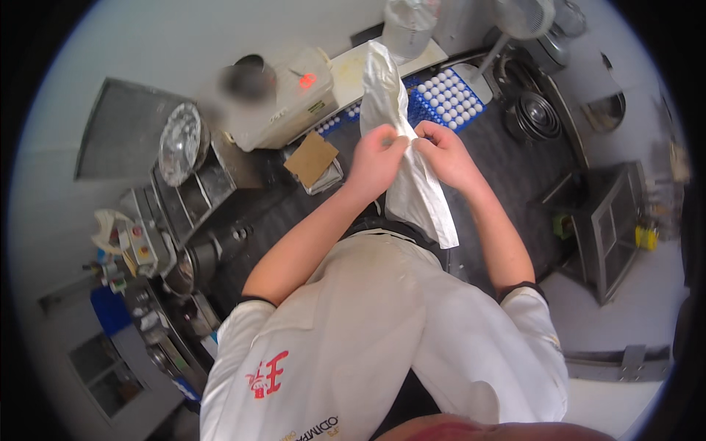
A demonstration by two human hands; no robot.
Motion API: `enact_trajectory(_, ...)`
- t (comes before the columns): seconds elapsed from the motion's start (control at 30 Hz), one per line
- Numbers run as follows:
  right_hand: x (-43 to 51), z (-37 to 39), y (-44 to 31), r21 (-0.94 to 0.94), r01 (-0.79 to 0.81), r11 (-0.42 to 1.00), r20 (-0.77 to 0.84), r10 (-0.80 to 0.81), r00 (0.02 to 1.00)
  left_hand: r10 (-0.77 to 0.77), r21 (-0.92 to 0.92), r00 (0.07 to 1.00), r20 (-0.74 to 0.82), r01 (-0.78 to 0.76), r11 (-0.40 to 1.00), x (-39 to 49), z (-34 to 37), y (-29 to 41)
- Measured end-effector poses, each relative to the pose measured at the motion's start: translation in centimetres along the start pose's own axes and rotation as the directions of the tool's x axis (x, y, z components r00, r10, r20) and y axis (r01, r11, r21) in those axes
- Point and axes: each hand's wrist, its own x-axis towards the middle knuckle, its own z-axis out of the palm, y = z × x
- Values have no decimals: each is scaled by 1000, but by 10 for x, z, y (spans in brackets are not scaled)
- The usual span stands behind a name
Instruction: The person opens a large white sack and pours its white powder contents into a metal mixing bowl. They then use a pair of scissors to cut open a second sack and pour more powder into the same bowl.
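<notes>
A long white piece of flexible material [419, 206], perhaps a bag or a folded cloth, hangs in front of my apron. My left hand [380, 151] pinches it near its middle between thumb and fingers. Close beside it, my right hand [444, 151] grips the same spot, the two thumbs almost touching. The upper part rises beyond my hands and looks slightly opened out; the lower part falls in creases to a straight end near my waist. My fingertips are partly hidden by the folds.
Beyond my hands, white eggs [449, 99] fill a blue tray. A lidded plastic bin [298, 88] and a piece of cardboard [311, 159] are to the left. Nested metal bowls [534, 116] stand right, with a metal-framed stand [612, 237] nearer me. A metal bowl [181, 144] sits far left.
</notes>
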Motion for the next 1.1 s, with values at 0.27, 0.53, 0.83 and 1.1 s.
enact_trajectory(0.27,82,-6,-19,-248,-26,968,-16,23,1000,-30,-274,995,-96,2,962,95,3,-12)
enact_trajectory(0.53,238,-32,-76,-496,83,865,-107,-156,982,152,-470,985,79,-98,877,212,-49,56)
enact_trajectory(0.83,418,-33,-149,-596,140,790,-74,-228,971,-45,-103,995,-94,35,994,263,-189,-19)
enact_trajectory(1.1,569,-33,-123,-421,398,815,259,-312,914,-155,173,932,-328,220,960,210,-274,-122)
